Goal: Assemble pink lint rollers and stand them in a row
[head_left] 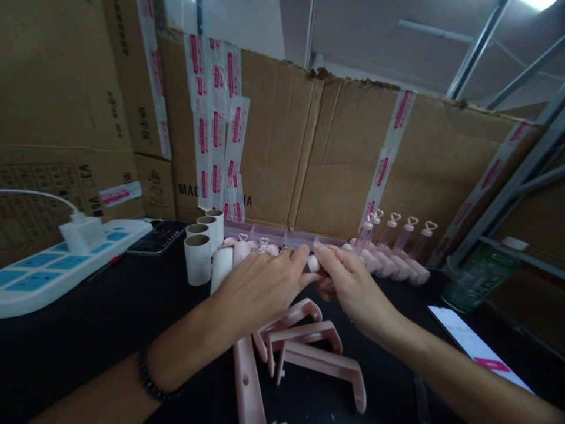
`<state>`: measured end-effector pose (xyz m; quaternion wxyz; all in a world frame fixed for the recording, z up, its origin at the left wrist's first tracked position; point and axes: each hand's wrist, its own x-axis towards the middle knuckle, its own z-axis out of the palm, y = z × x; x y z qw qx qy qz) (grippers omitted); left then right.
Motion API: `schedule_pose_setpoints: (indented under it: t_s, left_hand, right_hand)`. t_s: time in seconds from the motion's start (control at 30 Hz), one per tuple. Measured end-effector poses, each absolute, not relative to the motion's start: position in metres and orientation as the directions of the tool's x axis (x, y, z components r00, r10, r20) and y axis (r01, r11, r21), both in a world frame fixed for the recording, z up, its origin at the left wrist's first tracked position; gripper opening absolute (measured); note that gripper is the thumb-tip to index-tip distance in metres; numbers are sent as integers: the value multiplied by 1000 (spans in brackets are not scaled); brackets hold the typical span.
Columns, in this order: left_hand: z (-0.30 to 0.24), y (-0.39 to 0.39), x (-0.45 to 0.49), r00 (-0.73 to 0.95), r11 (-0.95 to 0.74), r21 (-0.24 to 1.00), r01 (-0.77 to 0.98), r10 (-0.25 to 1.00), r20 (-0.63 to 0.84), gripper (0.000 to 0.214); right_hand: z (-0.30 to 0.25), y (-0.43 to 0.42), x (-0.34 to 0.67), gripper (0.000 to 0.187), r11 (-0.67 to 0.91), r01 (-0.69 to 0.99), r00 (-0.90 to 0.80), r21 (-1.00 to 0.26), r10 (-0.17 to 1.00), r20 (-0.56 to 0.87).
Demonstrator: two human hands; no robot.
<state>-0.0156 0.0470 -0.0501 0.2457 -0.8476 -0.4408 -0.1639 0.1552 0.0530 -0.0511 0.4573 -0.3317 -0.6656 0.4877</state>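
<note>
- Your left hand [273, 274] pinches a small pale piece [313, 263] between thumb and fingers, just in front of the purple tray [296, 238].
- Your right hand [348, 277] grips the same piece from the other side, thumb pressed toward the fingers.
- Pink brackets [320, 358] lie nearer you on the black table [110, 330].
- White tubes [198, 262] stand left of your hands.

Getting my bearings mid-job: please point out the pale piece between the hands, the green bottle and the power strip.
Pale piece [313, 263]: head view, on its exposed end.
Green bottle [482, 280]: head view, on its body.
Power strip [76, 274]: head view, on its white casing.
</note>
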Motion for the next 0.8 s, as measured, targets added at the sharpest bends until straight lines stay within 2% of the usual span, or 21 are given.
schedule_pose_setpoints:
  t_s: [0.17,0.37,0.43,0.5,0.57,0.63,0.73,0.8]
  left_hand:
    - [-50,48,-15,520,-470,-233,851,696,495,35]
    - [-46,50,-15,509,-505,-159,849,696,506,33]
    - [-42,51,-16,476,-534,-56,844,697,537,32]
    - [-38,51,-19,385,-562,130,817,700,601,30]
    - [-34,52,-23,244,-588,361,723,708,663,26]
    - [-29,55,-27,115,-635,563,529,711,694,19]
    - [-22,62,-35,-5,-656,728,197,742,670,17]
    - [-18,68,-39,-69,-624,779,53,776,627,25]
  right_hand:
    - [-46,50,154,47,231,-15,-332,-973,917,223]
    - [-33,47,152,55,259,33,-322,-965,917,236]
    - [-24,51,157,59,290,56,-357,-956,899,251]
    - [-14,61,167,63,368,121,-355,-922,883,306]
    - [-6,72,180,62,490,267,-279,-830,863,420]
    - [-5,83,192,52,539,505,-204,-674,833,513]
    - [-20,93,202,39,363,864,-168,-349,861,479]
    - [-38,96,202,41,200,972,-130,-123,895,426]
